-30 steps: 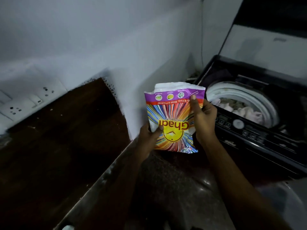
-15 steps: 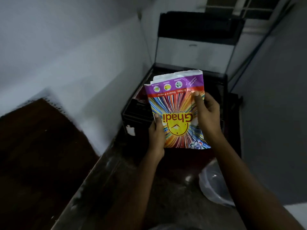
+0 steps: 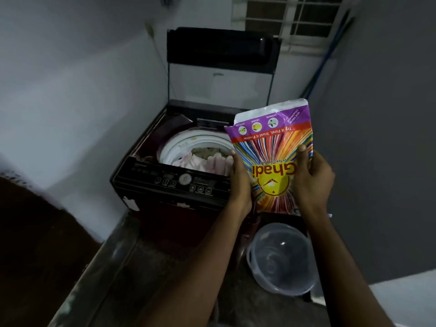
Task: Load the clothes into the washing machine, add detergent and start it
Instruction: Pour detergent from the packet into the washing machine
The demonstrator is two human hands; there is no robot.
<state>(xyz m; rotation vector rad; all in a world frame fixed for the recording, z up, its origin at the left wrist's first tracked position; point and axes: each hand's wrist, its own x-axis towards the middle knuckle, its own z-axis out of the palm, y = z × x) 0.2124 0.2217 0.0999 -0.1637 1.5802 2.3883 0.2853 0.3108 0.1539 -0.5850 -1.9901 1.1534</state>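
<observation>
Multicoloured plastic detergent packet (image 3: pixel 273 161), printed upside down, is gripped on its edges by the left hand (image 3: pixel 239 182) and right hand (image 3: pixel 313 180). It hangs over the right front corner of the dark top-loading washing machine (image 3: pixel 169 185), whose lid stands up and whose drum holds pale clothes (image 3: pixel 207 159); a clear plastic bucket (image 3: pixel 280 258) sits lower right

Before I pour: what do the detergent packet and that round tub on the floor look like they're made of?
The multicoloured Ghadi detergent packet looks like thin glossy printed plastic film: it creases and buckles at its torn-open top. The round translucent tub looks like smooth moulded plastic, probably rigid: a light glints off it and the dark floor shows through.
</observation>
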